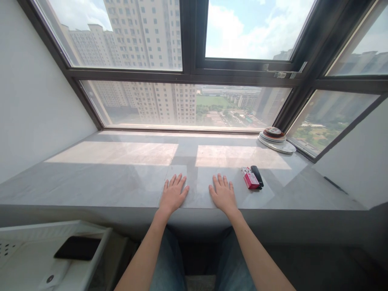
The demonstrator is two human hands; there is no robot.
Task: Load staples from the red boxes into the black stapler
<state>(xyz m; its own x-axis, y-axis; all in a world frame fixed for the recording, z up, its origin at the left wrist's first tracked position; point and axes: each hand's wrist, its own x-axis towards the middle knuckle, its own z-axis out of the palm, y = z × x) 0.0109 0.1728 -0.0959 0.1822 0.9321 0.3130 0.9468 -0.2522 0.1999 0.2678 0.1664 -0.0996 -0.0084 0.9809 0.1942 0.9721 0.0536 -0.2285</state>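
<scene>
My left hand (pixel 174 193) lies palm down on the pale marble-like sill (pixel 133 184), fingers spread and holding nothing. To its right, my right hand (pixel 223 194) rests flat on the same surface, also with spread fingers and nothing in it. Just right of my right hand sits a small pink and white box (pixel 251 179). A black stapler-like object (pixel 257 176) lies against the box's right side. Neither hand touches these two things.
A stack of round plates or discs (pixel 275 139) stands in the sill's back right corner by the dark window frame (pixel 188 76). At the lower left, a black phone-like slab (pixel 78 247) lies in a white plastic tray (pixel 104 242).
</scene>
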